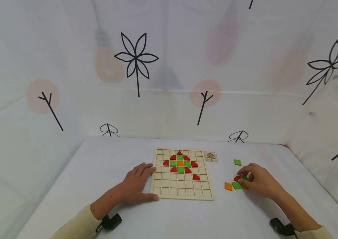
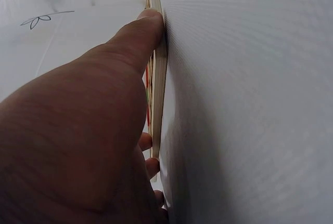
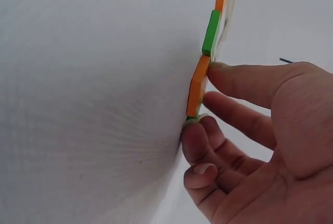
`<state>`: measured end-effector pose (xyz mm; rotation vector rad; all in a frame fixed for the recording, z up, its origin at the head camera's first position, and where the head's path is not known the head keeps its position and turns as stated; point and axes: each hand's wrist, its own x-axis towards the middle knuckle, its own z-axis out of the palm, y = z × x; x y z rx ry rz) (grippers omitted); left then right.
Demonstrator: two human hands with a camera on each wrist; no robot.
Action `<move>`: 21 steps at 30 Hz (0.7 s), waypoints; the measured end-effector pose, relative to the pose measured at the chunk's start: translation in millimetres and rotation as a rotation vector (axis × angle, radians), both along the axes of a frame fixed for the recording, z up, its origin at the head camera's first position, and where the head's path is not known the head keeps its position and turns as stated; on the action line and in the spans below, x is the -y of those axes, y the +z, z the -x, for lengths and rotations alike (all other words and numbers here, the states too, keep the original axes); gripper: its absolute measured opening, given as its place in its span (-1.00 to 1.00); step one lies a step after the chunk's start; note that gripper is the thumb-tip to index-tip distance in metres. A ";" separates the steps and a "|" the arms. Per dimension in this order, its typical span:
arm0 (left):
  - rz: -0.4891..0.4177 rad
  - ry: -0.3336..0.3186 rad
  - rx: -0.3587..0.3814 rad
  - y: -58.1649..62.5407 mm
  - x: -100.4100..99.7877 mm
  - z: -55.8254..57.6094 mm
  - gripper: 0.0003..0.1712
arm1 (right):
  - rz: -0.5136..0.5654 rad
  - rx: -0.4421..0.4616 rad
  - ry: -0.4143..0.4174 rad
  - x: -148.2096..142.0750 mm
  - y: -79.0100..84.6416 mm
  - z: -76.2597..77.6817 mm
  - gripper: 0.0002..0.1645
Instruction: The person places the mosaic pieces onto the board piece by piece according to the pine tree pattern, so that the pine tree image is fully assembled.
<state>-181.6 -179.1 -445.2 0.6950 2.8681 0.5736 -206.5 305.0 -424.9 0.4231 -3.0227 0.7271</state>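
Observation:
My left hand (image 1: 134, 184) rests on the white table with its fingers spread. Its fingertips touch the left edge of a light wooden grid board (image 1: 182, 194), and its thumb (image 2: 135, 37) lies against the near edge. Red, green and one orange tile (image 1: 180, 163) form a tree-like pattern in the board's squares. Off to the right, my right hand (image 1: 258, 181) has bent fingers over a small group of tiles. A red curved tile (image 1: 237, 178) shows by its thumb and fingertips; I cannot tell whether they pinch it. The thumb is right at an orange tile (image 3: 196, 89).
A small picture card (image 1: 211, 156) with a tree pattern lies beside the board's upper right corner. Loose around the right hand are a green tile (image 1: 237, 162), another green tile (image 1: 236, 185) and an orange diamond (image 1: 228, 186). A patterned white cloth (image 1: 169, 113) hangs behind the table.

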 end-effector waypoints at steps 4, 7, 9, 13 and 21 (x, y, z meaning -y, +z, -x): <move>0.003 -0.001 0.005 -0.3 0.5 0.0 0.24 | -0.004 0.016 -0.008 -0.3 -1.1 0.7 -0.86; 0.011 -0.002 0.006 -1.3 1.1 0.6 0.25 | -0.003 0.044 -0.021 0.9 0.2 0.5 -0.85; 0.008 -0.001 0.004 -2.3 1.5 1.3 0.24 | -0.005 0.062 -0.030 2.0 1.2 0.6 -0.83; 0.008 -0.002 0.001 -3.8 2.2 2.5 0.24 | -0.009 0.095 -0.046 4.0 3.4 0.3 -0.76; 0.009 -0.005 0.007 -2.8 2.6 3.1 0.25 | -0.030 0.086 -0.035 3.9 1.7 -0.1 -0.74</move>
